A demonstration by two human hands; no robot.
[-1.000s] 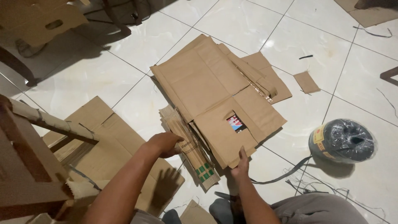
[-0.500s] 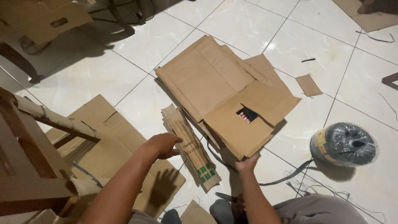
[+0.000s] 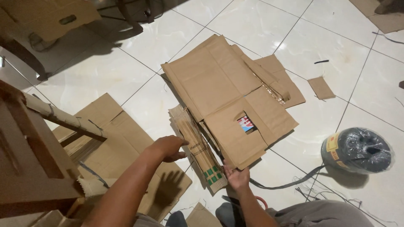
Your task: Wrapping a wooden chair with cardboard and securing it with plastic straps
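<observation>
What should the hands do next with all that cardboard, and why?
Probably nudge the narrow folded cardboard bundle sideways under the big cardboard stack. The left hand rests on that bundle, which sticks out beside the stack, and the right hand grips the stack's near edge, so squaring the two looks closest.
</observation>
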